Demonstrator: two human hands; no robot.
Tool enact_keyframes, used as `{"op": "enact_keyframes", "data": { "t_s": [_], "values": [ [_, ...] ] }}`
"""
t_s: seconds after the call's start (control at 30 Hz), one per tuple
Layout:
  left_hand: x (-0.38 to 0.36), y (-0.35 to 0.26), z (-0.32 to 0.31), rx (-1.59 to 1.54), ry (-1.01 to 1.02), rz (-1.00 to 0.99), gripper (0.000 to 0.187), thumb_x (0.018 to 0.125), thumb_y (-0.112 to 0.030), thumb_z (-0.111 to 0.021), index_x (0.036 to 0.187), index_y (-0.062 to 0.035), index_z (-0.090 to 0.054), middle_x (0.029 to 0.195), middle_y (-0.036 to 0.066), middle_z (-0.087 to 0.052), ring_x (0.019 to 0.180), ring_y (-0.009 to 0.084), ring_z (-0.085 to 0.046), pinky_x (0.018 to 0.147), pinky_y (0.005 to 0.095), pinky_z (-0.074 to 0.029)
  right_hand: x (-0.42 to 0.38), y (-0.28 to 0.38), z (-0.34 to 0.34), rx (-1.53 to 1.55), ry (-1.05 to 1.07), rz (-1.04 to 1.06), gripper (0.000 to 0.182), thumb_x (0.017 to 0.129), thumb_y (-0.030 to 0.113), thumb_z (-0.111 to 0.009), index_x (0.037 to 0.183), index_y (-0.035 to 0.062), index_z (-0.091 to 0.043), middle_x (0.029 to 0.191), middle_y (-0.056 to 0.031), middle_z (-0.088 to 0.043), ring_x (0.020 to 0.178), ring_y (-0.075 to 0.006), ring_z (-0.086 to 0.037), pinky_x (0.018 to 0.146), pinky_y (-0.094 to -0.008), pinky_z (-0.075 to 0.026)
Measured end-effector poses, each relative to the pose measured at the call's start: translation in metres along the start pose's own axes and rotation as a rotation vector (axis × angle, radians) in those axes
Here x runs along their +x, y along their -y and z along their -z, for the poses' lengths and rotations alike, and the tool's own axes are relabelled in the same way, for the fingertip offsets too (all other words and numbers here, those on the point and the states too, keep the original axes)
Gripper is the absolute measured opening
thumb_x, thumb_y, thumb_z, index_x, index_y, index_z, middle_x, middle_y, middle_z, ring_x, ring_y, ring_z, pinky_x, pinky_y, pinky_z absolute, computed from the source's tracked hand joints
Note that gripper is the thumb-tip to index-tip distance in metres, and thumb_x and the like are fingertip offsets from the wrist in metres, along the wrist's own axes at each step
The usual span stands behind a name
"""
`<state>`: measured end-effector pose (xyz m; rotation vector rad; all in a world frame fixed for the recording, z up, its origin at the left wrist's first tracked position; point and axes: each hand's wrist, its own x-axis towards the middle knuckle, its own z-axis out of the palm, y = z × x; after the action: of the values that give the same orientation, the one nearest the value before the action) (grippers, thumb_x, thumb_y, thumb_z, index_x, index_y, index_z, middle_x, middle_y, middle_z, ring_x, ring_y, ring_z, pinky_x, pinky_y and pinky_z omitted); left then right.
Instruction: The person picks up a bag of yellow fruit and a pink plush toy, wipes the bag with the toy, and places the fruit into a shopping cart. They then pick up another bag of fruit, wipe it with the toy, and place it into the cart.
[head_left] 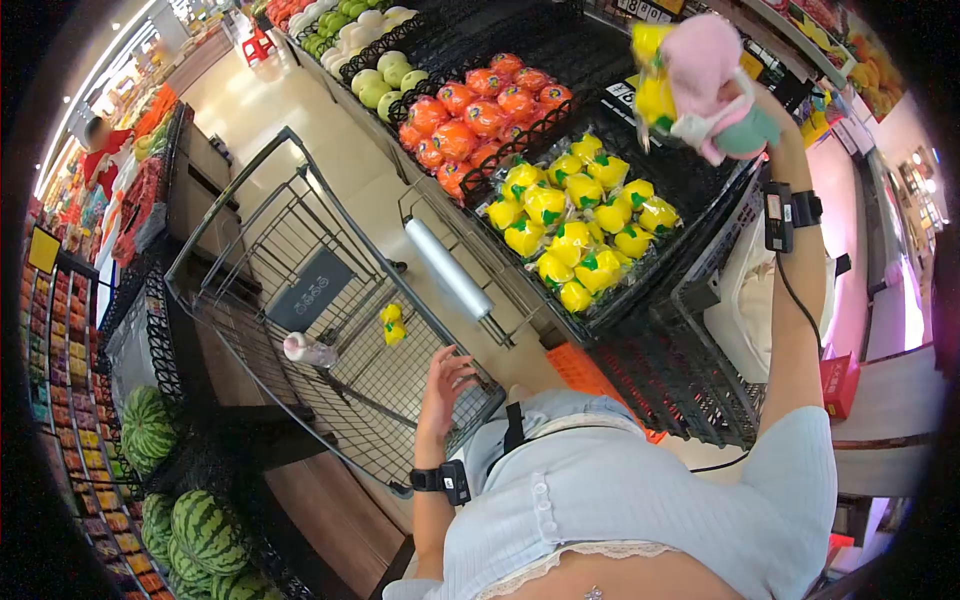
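Note:
My right hand (765, 115), raised over the back of the produce stand, is mostly covered by a soft pink, white and green item (702, 65) in its grasp; its fingers are hidden. Against that item's left side is a clear-wrapped pack of yellow peppers (652, 90). Many similar wrapped yellow peppers (570, 240) lie on the stand below. By the near end of the shopping cart (340, 250), my left hand (450, 385) is held up with fingers apart and nothing in it. Inside the cart are a yellow pepper pack (393, 323) and a bottle with a pinkish top (308, 349).
Wrapped orange-red fruit (485, 115) and green fruit (390, 80) fill neighbouring compartments. A plastic-bag roll (448, 268) is mounted between cart and stand. Watermelons (205, 530) are at lower left. A person in red (105, 155) is farther off. An orange crate (585, 375) stands under the display.

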<state>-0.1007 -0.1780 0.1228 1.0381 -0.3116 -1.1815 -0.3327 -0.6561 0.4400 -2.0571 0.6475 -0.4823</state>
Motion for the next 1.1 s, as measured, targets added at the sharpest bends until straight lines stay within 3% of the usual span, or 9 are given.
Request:
{"op": "enact_keyframes", "data": {
  "t_s": [0.2, 0.3, 0.5, 0.6, 0.63, 0.7, 0.8, 0.9, 1.1],
  "values": [
    [-0.008, 0.010, -0.001, -0.043, -0.032, 0.033, 0.048, 0.089, -0.042, -0.037, 0.125, -0.0109, -0.034, 0.108, 0.010, -0.052, 0.096, 0.0194, -0.052, 0.083, 0.0364, -0.043, 0.000, -0.065, -0.024, 0.046, 0.205, -0.146, 0.046, 0.083, 0.044, -0.051, 0.089, -0.0008, -0.057, 0.076, -0.0038, -0.060, 0.065, -0.0098, -0.056, 0.061, -0.0245, -0.048],
    [-0.009, 0.012, -0.007, -0.059, -0.047, 0.039, 0.046, 0.090, -0.038, -0.037, 0.127, -0.0119, -0.029, 0.108, 0.011, -0.051, 0.096, 0.0192, -0.052, 0.082, 0.0356, -0.043, 0.017, -0.098, -0.044, 0.073, 0.466, -0.482, 0.020, 0.078, 0.025, -0.056, 0.076, 0.0060, -0.059, 0.068, -0.0028, -0.057, 0.055, -0.0124, -0.053, 0.051, -0.0264, -0.045],
    [-0.007, 0.014, -0.012, -0.035, -0.077, 0.034, 0.043, 0.091, -0.033, -0.035, 0.128, -0.0112, -0.027, 0.108, 0.012, -0.051, 0.093, 0.0185, -0.052, 0.081, 0.0346, -0.044, 0.034, -0.138, -0.077, -0.226, 0.481, -0.978, 0.021, 0.067, 0.023, -0.065, 0.077, 0.0050, -0.062, 0.073, -0.0055, -0.061, 0.059, -0.0172, -0.055, 0.056, -0.0286, -0.046],
    [-0.008, 0.011, -0.009, -0.013, -0.119, 0.041, 0.043, 0.091, -0.031, -0.036, 0.128, -0.0107, -0.028, 0.108, 0.012, -0.051, 0.092, 0.0185, -0.053, 0.080, 0.0343, -0.045, 0.022, -0.173, -0.047, 0.067, 0.124, -0.551, 0.017, 0.069, 0.022, -0.062, 0.075, 0.0059, -0.063, 0.072, -0.0036, -0.061, 0.060, -0.0164, -0.056, 0.056, -0.0268, -0.046],
    [-0.010, 0.010, -0.008, -0.021, -0.131, 0.036, 0.043, 0.090, -0.030, -0.037, 0.127, -0.0106, -0.029, 0.108, 0.012, -0.051, 0.092, 0.0186, -0.053, 0.080, 0.0344, -0.045, -0.015, -0.126, -0.065, -0.108, 0.004, 0.298, 0.014, 0.070, 0.018, -0.058, 0.072, 0.0049, -0.062, 0.070, -0.0050, -0.061, 0.057, -0.0154, -0.055, 0.053, -0.0277, -0.046],
    [-0.011, 0.012, -0.005, -0.022, -0.155, 0.035, 0.042, 0.090, -0.032, -0.037, 0.127, -0.0115, -0.031, 0.108, 0.012, -0.052, 0.092, 0.0190, -0.053, 0.080, 0.0349, -0.045, 0.034, -0.129, -0.041, 0.053, 0.285, -0.799, 0.012, 0.071, 0.014, -0.054, 0.069, 0.0037, -0.060, 0.068, -0.0054, -0.060, 0.055, -0.0139, -0.055, 0.051, -0.0291, -0.046],
    [-0.009, 0.021, 0.006, -0.014, -0.183, 0.050, 0.043, 0.090, -0.037, -0.037, 0.126, -0.0136, -0.034, 0.108, 0.010, -0.052, 0.093, 0.0195, -0.052, 0.081, 0.0357, -0.045, 0.029, -0.123, -0.044, -0.011, 0.424, -0.682, 0.014, 0.069, 0.016, -0.057, 0.074, 0.0034, -0.060, 0.079, -0.0042, -0.059, 0.068, -0.0125, -0.056, 0.059, -0.0274, -0.047],
    [-0.010, 0.024, 0.006, -0.040, -0.199, 0.060, 0.042, 0.090, -0.033, -0.038, 0.127, -0.0129, -0.032, 0.108, 0.011, -0.052, 0.092, 0.0188, -0.052, 0.080, 0.0345, -0.045, 0.029, -0.122, -0.078, -0.315, 0.706, -0.614, 0.019, 0.067, 0.018, -0.060, 0.077, 0.0024, -0.062, 0.066, -0.0023, -0.059, 0.055, -0.0135, -0.055, 0.051, -0.0265, -0.046],
    [-0.003, 0.016, -0.007, -0.056, -0.223, 0.045, 0.043, 0.089, -0.026, -0.039, 0.128, -0.0112, -0.027, 0.106, 0.012, -0.052, 0.089, 0.0177, -0.053, 0.077, 0.0323, -0.044, 0.028, -0.153, -0.125, -0.788, 0.615, -0.546, 0.051, 0.060, 0.043, -0.063, 0.086, -0.0014, -0.063, 0.078, -0.0136, -0.064, 0.064, -0.0217, -0.060, 0.057, -0.0337, -0.048]
  ]
}}
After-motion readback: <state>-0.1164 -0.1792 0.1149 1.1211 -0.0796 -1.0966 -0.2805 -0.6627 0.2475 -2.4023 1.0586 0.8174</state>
